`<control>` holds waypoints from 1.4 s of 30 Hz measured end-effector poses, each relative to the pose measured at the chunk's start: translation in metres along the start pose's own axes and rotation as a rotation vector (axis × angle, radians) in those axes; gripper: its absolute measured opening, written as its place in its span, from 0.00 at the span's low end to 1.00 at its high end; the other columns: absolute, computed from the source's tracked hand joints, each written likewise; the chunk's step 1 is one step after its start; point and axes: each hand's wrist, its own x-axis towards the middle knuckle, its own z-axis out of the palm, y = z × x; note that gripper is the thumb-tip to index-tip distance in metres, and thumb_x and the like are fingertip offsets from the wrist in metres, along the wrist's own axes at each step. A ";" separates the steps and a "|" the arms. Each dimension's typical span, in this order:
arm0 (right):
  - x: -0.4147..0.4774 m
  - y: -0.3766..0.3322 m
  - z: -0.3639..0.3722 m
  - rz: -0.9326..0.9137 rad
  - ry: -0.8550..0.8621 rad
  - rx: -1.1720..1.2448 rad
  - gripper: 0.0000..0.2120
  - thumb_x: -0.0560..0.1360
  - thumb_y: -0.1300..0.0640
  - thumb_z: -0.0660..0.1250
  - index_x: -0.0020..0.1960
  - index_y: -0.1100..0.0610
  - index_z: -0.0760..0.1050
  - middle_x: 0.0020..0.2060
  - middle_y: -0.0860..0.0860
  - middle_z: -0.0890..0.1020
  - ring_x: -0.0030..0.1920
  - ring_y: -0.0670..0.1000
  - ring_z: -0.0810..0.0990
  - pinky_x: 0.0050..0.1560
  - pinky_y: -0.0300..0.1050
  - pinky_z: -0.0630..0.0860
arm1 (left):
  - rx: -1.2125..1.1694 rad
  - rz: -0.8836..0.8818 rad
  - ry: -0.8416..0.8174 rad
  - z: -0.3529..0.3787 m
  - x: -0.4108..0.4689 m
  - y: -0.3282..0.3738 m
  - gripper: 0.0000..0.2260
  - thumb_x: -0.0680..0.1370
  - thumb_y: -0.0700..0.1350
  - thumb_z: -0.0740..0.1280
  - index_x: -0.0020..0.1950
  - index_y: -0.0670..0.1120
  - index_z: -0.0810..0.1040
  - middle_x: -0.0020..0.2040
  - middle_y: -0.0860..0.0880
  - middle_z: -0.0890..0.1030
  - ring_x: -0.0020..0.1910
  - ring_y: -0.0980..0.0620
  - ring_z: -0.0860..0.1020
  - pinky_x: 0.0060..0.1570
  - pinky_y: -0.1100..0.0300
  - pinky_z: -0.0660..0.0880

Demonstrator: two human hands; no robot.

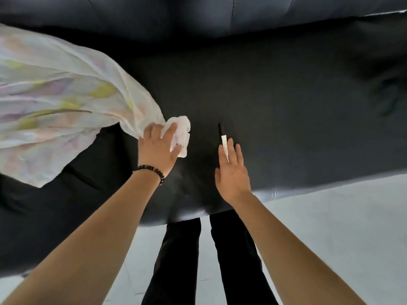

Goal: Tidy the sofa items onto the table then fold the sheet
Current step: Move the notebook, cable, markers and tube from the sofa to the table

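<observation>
A pale sheet with pastel patches hangs bunched over the left of the dark sofa seat. My left hand, with a bead bracelet on the wrist, grips a bunched end of the sheet above the seat. A thin pen with a black end and a white body lies on the seat to the right. My right hand is over the pen's near end with straight fingers, and the white part shows between two of them.
The sofa's backrest runs across the top. A dark blurred shape sits at the seat's far right. Pale floor lies in front of the sofa, with my legs in black trousers against its front edge.
</observation>
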 end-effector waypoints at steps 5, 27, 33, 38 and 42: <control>0.007 0.006 -0.006 0.015 0.049 0.003 0.28 0.79 0.64 0.62 0.77 0.56 0.61 0.78 0.51 0.56 0.77 0.56 0.54 0.60 0.50 0.76 | -0.094 -0.148 0.029 0.022 -0.055 -0.038 0.15 0.77 0.43 0.66 0.63 0.42 0.76 0.56 0.40 0.77 0.62 0.38 0.69 0.63 0.47 0.67; -0.135 0.010 -0.127 0.209 0.200 0.568 0.23 0.77 0.56 0.63 0.72 0.48 0.67 0.59 0.48 0.74 0.47 0.47 0.76 0.52 0.43 0.73 | -0.945 -0.239 0.065 -0.109 -0.179 0.051 0.19 0.79 0.46 0.66 0.70 0.52 0.70 0.65 0.54 0.74 0.53 0.70 0.73 0.47 0.77 0.66; -0.303 -0.009 -0.238 0.254 0.556 0.788 0.13 0.80 0.51 0.62 0.63 0.42 0.72 0.52 0.40 0.73 0.49 0.37 0.76 0.49 0.34 0.72 | -1.078 -0.025 0.156 -0.245 -0.297 0.078 0.18 0.78 0.43 0.67 0.67 0.54 0.70 0.57 0.58 0.76 0.58 0.60 0.75 0.48 0.74 0.70; -0.460 -0.020 -0.281 0.326 0.907 0.970 0.12 0.79 0.49 0.65 0.58 0.33 0.72 0.51 0.35 0.78 0.49 0.39 0.80 0.42 0.28 0.73 | -1.079 0.284 0.252 -0.328 -0.377 0.097 0.17 0.78 0.42 0.67 0.64 0.57 0.72 0.52 0.57 0.81 0.53 0.60 0.78 0.45 0.67 0.75; -0.553 -0.013 -0.271 0.428 1.143 1.075 0.14 0.78 0.50 0.67 0.58 0.33 0.73 0.50 0.37 0.80 0.48 0.41 0.81 0.42 0.30 0.74 | -1.075 0.442 0.198 -0.351 -0.418 0.141 0.16 0.78 0.42 0.68 0.61 0.59 0.74 0.51 0.57 0.81 0.53 0.54 0.80 0.48 0.54 0.76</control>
